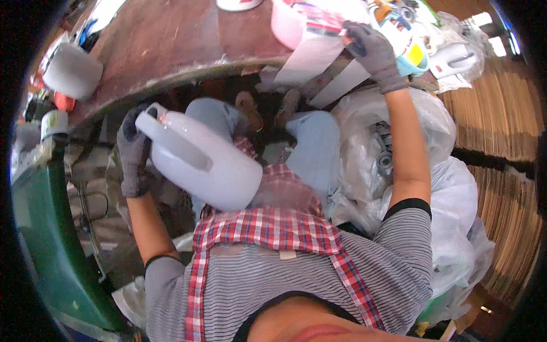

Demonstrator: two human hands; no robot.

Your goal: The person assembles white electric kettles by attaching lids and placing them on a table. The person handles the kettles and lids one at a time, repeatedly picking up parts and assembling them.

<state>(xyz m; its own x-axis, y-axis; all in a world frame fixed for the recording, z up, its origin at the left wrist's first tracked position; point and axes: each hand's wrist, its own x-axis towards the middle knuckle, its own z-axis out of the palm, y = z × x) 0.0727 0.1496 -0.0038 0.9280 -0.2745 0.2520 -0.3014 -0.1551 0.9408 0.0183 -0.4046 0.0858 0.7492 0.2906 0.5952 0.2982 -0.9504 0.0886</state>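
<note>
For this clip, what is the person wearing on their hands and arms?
Both hands wear grey knit work gloves with darker fingertips: the left hand and the right hand. The gloves end at the wrists and the forearms are bare. The short sleeves are grey with fine dark stripes and black-edged cuffs. A red, white and blue checked apron lies over the shirt.

The near middle of the brown counter (pixel 171 34) is left bare, so room to pass is found there. Its right end is crowded by a pink tub (pixel 285 23), printed packets (pixel 399 25) and a white jug (pixel 456 57). At its left edge a grey roll (pixel 71 71) is set. The right side is blocked by bulging clear plastic bags (pixel 450 199) (piled against the knee), the left by a green bin (pixel 45 239)
</note>
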